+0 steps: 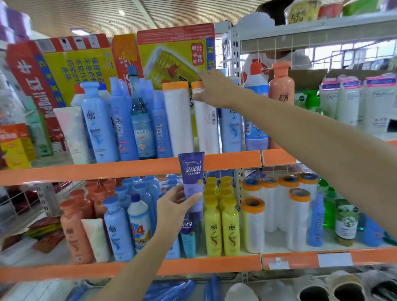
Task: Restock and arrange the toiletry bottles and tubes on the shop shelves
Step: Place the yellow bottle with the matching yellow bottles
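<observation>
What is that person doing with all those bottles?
A person is tidying shop shelves. Their left hand holds a purple tube upright in front of the middle shelf. Their right hand reaches up to the top shelf and grips the orange-capped end of a white roll standing among blue bottles. Below, yellow bottles and more rolls stand in rows. The tube is not on a shelf yet.
</observation>
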